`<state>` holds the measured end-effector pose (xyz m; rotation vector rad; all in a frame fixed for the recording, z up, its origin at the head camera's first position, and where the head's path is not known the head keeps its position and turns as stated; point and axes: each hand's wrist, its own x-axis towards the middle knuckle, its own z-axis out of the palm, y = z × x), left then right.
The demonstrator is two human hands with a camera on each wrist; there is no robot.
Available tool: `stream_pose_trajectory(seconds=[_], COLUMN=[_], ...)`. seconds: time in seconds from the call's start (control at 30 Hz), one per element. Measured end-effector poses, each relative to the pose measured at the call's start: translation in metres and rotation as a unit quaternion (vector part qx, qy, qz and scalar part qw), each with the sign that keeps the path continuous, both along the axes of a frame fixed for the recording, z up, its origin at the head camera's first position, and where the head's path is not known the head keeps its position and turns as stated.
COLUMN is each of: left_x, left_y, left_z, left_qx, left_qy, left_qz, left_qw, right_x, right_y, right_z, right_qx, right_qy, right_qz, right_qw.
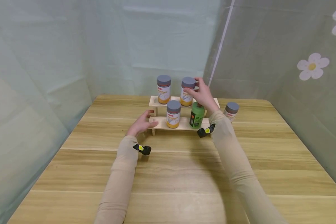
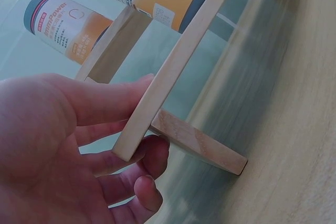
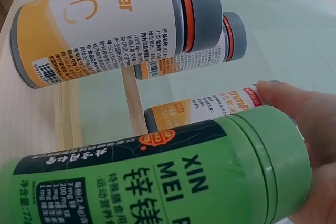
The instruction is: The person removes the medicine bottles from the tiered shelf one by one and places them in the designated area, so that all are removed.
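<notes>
A two-tier wooden rack [image 1: 160,122] stands on the table. My left hand [image 1: 141,125] grips the left end of its lower board, thumb on top and fingers curled beneath, as the left wrist view shows. At the upper tier's right side, my right hand [image 1: 204,95] holds a white-and-orange supplement bottle [image 1: 186,93] with a grey lid, thumb in front. The bottle is upright at the upper board; whether it bears on the board I cannot tell. A matching bottle [image 1: 164,90] stands to its left. On the lower tier are another such bottle [image 1: 173,115] and a green bottle [image 1: 196,115].
One more grey-lidded bottle [image 1: 231,110] stands on the wooden table [image 1: 168,174] right of the rack, partly hidden by my right sleeve. Pale curtains [image 1: 156,40] hang behind the table and along its sides.
</notes>
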<state>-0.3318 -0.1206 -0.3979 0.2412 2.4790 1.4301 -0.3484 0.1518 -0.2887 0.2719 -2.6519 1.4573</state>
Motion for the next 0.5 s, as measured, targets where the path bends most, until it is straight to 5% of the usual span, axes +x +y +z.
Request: stream_pose_trajectory(seconds=[0.5], left_x=[-0.006], left_y=[0.008], left_z=[-0.001], left_qx=[0.007], left_qy=[-0.005], left_qz=[-0.003], left_qw=[1.0], right_x=[0.014], right_y=[0.025], right_z=[0.003], right_qx=[-0.07], right_qy=[0.051], right_qz=[-0.053], right_qw=[0.995])
